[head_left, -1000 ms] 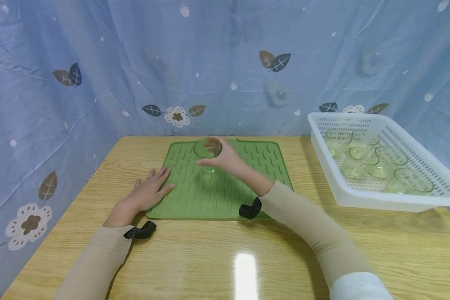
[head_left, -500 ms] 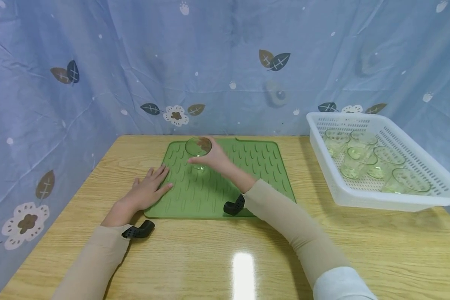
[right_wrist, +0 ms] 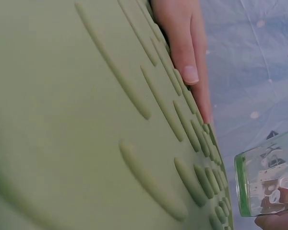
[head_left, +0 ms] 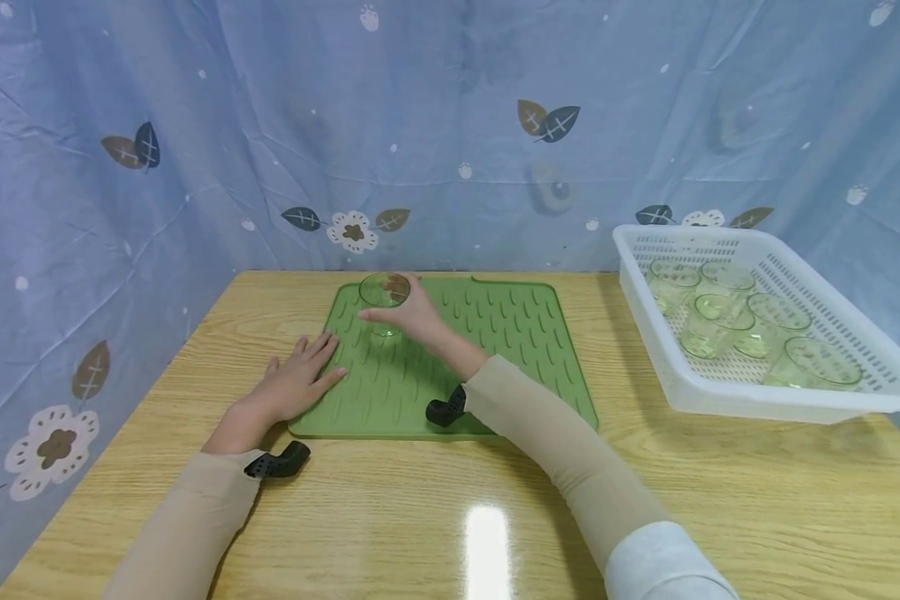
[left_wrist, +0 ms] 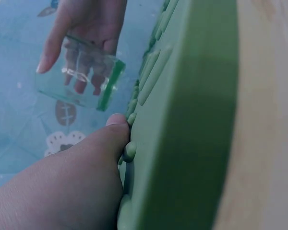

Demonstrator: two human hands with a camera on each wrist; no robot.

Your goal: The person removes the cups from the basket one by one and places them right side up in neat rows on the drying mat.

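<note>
A clear, green-tinted drinking glass point(head_left: 376, 293) is upright over the back left part of the green ridged mat point(head_left: 480, 358). My right hand point(head_left: 417, 317) grips it from the right side, thumb at the front and fingers round the back. In the left wrist view the thick green base of the glass point(left_wrist: 110, 85) hangs a short way off the mat surface. My left hand point(head_left: 292, 387) rests with spread fingers on the mat's left edge, its thumb lying on the ridges. The right wrist view catches only the lower part of the glass point(right_wrist: 269, 179).
To the right stands a white perforated plastic basket point(head_left: 727, 400) with several similar glasses point(head_left: 716, 329) inside. The wooden table point(head_left: 375, 517) extends in front of the mat. A blue patterned curtain point(head_left: 450, 108) hangs behind and at the sides.
My right hand has carried the glass leftward across the mat, toward its back left corner. My left hand has kept its place on the mat edge.
</note>
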